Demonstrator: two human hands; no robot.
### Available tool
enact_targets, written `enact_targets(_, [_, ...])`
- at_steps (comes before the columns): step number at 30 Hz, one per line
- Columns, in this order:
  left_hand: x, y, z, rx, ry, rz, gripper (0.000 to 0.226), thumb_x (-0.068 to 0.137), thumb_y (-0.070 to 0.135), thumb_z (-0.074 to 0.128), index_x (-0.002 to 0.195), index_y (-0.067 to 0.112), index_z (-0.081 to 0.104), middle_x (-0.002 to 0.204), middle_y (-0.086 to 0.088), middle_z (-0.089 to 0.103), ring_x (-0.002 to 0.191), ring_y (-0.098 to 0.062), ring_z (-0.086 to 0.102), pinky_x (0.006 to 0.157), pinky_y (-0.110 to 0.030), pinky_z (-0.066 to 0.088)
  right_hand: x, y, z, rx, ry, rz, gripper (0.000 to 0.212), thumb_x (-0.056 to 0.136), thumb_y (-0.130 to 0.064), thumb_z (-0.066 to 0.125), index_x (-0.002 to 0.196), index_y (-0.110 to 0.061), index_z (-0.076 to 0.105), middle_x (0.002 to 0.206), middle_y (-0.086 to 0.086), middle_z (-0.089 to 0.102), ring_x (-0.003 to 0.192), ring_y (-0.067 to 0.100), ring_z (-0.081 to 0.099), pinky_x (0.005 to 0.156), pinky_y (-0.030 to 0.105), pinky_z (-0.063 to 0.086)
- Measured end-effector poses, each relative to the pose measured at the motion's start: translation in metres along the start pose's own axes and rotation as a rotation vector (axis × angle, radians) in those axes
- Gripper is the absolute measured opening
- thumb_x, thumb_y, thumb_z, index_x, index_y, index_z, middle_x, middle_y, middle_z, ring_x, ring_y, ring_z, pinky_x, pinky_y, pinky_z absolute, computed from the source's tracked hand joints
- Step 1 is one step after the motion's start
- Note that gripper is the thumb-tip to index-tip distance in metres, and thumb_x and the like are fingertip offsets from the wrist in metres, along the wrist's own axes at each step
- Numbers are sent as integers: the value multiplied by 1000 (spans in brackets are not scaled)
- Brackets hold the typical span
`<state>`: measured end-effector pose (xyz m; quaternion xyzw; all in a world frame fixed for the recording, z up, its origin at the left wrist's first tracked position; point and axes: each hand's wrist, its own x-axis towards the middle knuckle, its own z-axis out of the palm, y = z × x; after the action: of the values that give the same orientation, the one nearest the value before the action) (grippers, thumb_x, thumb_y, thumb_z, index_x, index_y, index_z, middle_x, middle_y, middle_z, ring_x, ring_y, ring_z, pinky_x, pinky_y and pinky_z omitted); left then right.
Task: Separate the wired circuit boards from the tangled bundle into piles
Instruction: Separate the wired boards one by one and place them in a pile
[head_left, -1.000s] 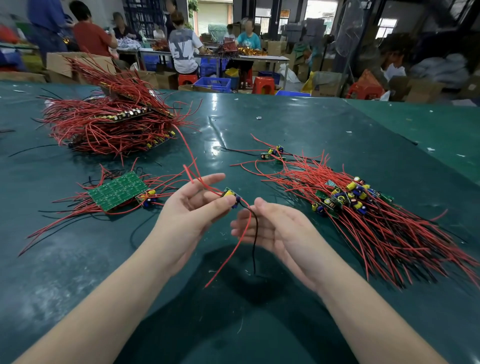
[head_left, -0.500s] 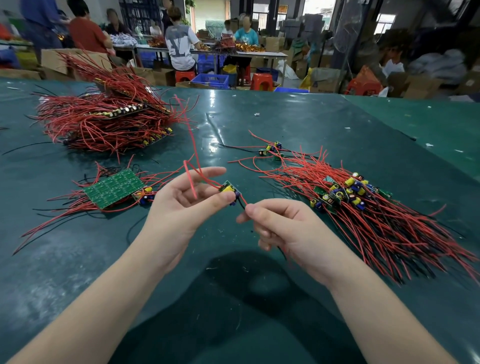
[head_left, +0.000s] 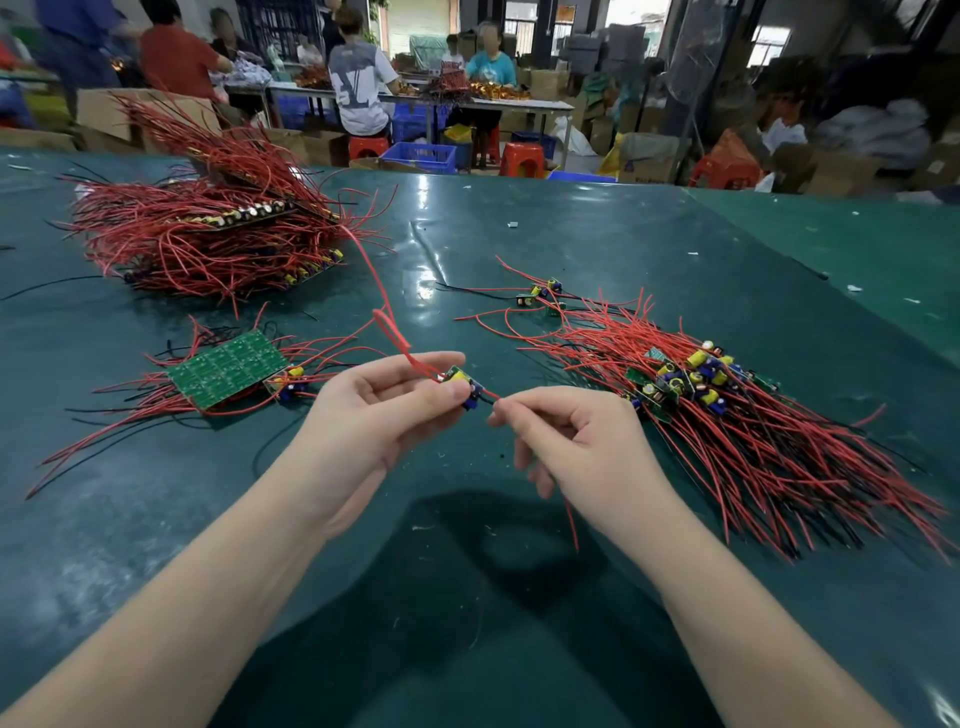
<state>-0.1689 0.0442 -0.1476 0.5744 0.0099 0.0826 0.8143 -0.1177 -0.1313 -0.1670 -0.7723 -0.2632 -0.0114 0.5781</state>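
Left hand: my thumb and fingertips pinch the small board, held above the green table.
Right hand: pinches the board's wires just beside it.
Risk: its red lead runs back into the tangled bundle; a hard pull could drag the bundle.
Axis: board's long side runs left-right, wired end toward my right.
Destination, likely: sorted pile on the right.

A dark green table carries a large tangled bundle of red-wired boards at far left. Nearer lies a green panel board on loose wires. At right spreads a pile of small wired boards, with what may be two or three strays just beyond it.
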Motion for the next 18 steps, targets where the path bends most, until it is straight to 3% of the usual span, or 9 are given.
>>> enact_targets(5, [3,-2,-1,-102,23,-75,25,62,15,74,85,11,79,84,-7,74,73,-10,69,70,-19,56,2,-5,2,198,-86,81,25,94,-22,60,74,-18,73,52,-2,58,41,11,49,48,17,44])
enact_targets(11, [4,-2,-1,-136,43,-84,24,59,18,74,82,13,80,84,-7,75,75,-10,70,71,-19,56,2,-11,-3,493,-289,276,30,97,-12,52,80,-14,77,61,-3,56,52,8,44,63,23,53])
enact_targets(16, [5,-3,-1,-132,52,-84,24,56,20,76,78,13,79,85,-8,75,75,-10,70,72,-20,56,2,-11,-7,264,-224,159,22,93,-11,59,81,-19,76,62,-10,64,61,4,58,66,19,52])
enact_targets(18, [5,-3,-1,-122,54,-78,24,56,20,76,78,12,79,85,-8,75,76,-10,70,71,-20,56,2,-9,-6,98,-152,83,22,92,-11,61,80,-23,75,66,-9,66,65,5,59,67,29,56])
